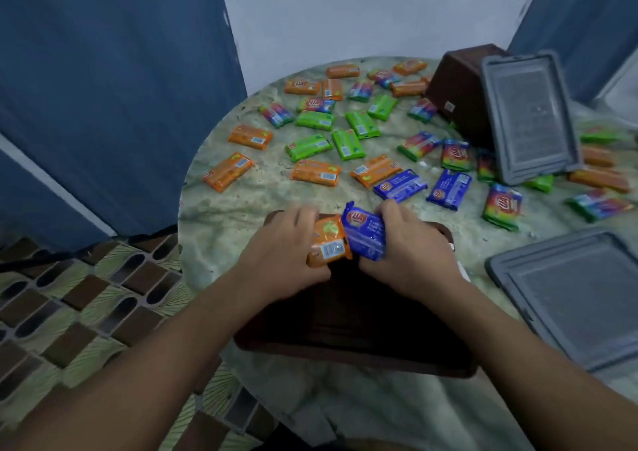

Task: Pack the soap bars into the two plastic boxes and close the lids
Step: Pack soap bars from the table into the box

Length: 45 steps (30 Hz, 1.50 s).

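Note:
A brown plastic box (345, 343) stands open at the near edge of the round table. Over its far end my left hand (279, 247) grips an orange soap bar (328, 243), and my right hand (411, 243) grips a blue soap bar (366, 234); the two bars touch. Several more bars in orange, green, blue and rainbow wrappers lie scattered over the table, such as a blue one (400, 184). A second brown box (459, 88) lies tipped at the far right, with a grey lid (528, 115) leaning against it. Another grey lid (573, 295) lies flat at the right.
The marbled round table (224, 222) ends close on the left, above a patterned tile floor (86, 295). Blue curtains hang at the left and far right, with a pale wall behind the table.

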Available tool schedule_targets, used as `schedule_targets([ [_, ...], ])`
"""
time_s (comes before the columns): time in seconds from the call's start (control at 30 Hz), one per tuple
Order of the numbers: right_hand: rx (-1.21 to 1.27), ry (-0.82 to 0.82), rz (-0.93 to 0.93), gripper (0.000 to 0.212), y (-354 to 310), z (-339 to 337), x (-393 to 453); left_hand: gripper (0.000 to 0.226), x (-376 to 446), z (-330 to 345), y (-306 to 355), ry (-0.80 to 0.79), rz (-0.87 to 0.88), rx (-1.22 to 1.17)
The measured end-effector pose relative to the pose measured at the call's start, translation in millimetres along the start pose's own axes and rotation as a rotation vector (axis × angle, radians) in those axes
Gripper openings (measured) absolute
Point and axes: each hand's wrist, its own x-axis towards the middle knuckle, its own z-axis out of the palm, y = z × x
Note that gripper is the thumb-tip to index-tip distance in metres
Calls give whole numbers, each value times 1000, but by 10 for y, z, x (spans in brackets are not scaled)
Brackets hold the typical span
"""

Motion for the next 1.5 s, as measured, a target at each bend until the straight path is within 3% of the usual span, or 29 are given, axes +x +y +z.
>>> schedule_targets([
  [0.17, -207, -320, -52, 75, 98, 91, -194, 69, -115, 253, 145, -148, 93, 138],
  [0.37, -327, -427, -106, 69, 153, 333, -168, 63, -12, 490, 120, -331, 79, 206],
  [0.63, -381, -459, -33, 61, 198, 420, -101, 74, 34, 608, 58, -333, 45, 175],
  [0.9, -357, -421, 9, 70, 210, 456, -89, 46, 34, 598, 71, -318, 91, 153],
  [1.0, -358, -411, 23, 69, 201, 454, -105, 32, 7, 599, 80, -239, 102, 104],
  [1.1, -351, -392, 40, 68, 194, 461, -120, 35, 17, 570, 58, -139, 47, -27],
  [1.17, -352, -379, 48, 69, 185, 453, -126, 40, 60, 565, 13, -207, -10, -86],
  [1.3, -358, -381, 47, 68, 169, 434, -130, 42, 111, 574, -27, -379, -2, 18],
  [1.5, -361, -377, 51, 66, 175, 451, -133, 42, 72, 608, 18, -191, -5, 6],
])
